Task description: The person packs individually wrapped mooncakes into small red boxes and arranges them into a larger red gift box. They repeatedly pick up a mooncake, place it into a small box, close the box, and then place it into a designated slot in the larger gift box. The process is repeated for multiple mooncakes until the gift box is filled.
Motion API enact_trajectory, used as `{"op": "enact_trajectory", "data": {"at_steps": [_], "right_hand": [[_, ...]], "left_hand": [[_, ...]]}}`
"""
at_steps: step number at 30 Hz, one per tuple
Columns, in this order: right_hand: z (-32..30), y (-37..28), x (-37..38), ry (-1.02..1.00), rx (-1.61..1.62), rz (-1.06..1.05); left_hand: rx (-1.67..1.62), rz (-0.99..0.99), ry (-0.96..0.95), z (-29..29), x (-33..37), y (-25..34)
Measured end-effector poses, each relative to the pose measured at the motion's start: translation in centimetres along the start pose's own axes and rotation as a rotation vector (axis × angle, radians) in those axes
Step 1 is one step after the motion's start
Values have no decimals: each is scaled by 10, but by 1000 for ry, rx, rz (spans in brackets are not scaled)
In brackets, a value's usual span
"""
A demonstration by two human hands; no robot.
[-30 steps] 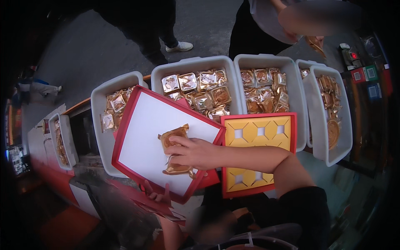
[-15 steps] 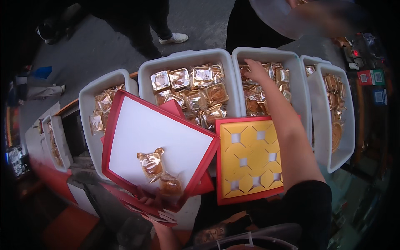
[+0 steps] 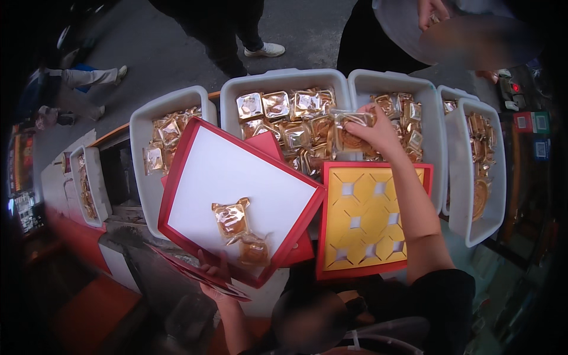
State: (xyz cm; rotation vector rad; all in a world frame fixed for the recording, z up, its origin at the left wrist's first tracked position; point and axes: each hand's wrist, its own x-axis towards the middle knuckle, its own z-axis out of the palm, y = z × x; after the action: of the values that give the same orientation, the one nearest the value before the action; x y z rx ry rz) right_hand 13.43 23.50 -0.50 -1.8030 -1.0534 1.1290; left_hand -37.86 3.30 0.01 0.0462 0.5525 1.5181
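My right hand (image 3: 383, 135) is closed on a clear-wrapped mooncake (image 3: 348, 137), held over the rim between two grey bins. Below that forearm lies a red box with a yellow slotted insert (image 3: 362, 204); white shows through its openings. To its left, a red box lid with a white inside (image 3: 236, 160) lies tilted, holding a wrapped mooncake (image 3: 229, 220) and, touching it, another wrapped mooncake (image 3: 254, 251). At the lid's near edge, my left hand (image 3: 216, 279) grips thin red folded card pieces (image 3: 192, 273), its fingers partly hidden in shadow.
Grey bins of wrapped mooncakes line the far side: a left bin (image 3: 139, 118), a middle bin (image 3: 284, 80), a right bin (image 3: 431, 118) and a far right bin (image 3: 461, 216). Other people stand beyond them; one person's hand (image 3: 432, 13) shows at the upper right.
My right hand has come up out of the right bin and toward the left, now with a wrapped mooncake in it. My left hand still grips the red card. The whole view has shifted slightly.
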Motion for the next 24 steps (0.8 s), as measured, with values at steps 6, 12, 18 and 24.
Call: {"op": "enact_trajectory", "data": {"at_steps": [6,12,18,24], "right_hand": [[147,-67,-87,-544,-320,-217],[152,-82,-120,-303,-287,-501],[69,-45,-108,-19,-420,-363],[23,-5,-55,132,-547,-243]], "left_hand": [[-80,-102,-132,11,8,17],[173,-97,45,17,16,43],[706,-195,270,46,54,19],[1515,475,229,74,41,16]]}}
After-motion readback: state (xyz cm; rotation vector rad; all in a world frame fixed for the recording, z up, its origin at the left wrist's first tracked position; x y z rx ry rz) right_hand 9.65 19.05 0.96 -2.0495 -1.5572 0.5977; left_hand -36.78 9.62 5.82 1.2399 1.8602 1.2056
